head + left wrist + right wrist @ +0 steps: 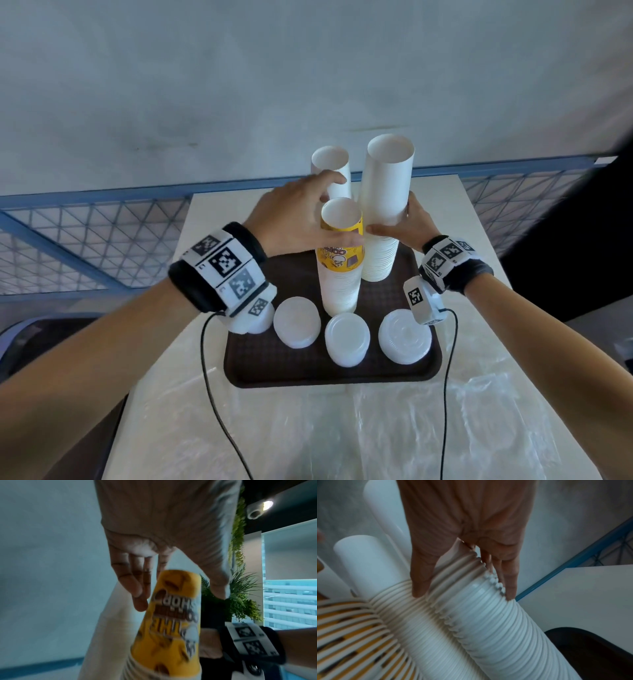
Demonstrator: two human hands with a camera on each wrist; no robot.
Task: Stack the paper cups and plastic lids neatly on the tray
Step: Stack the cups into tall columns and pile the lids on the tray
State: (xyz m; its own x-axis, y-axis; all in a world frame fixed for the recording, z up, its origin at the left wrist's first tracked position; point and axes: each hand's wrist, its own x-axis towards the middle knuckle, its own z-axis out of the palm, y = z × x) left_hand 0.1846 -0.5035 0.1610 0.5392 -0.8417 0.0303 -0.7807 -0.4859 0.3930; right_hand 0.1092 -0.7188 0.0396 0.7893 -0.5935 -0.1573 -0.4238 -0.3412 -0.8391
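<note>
A brown tray point(332, 375) on the table bears three cup stacks. My left hand point(337, 219) holds the yellow-printed cup stack point(340, 263) near its top, thumb across the front and fingers behind; the left wrist view shows that hand point(180, 599) spread round the yellow cup point(173, 628). My right hand point(390, 214) grips the tall white cup stack point(388, 178), and in the right wrist view it point(464, 595) wraps thumb and fingers round the ribbed rims point(488, 622). A shorter white stack point(330, 164) stands behind. Lid stacks point(297, 323) point(347, 339) point(404, 337) line the tray's front; another is partly hidden under my left wrist.
The white table point(212, 222) holds crinkled clear plastic wrap point(411, 431) in front of the tray. A blue mesh railing point(102, 233) runs behind the table. Two black cables point(209, 377) hang from my wrists over the table. A dark shape point(582, 240) stands at the right.
</note>
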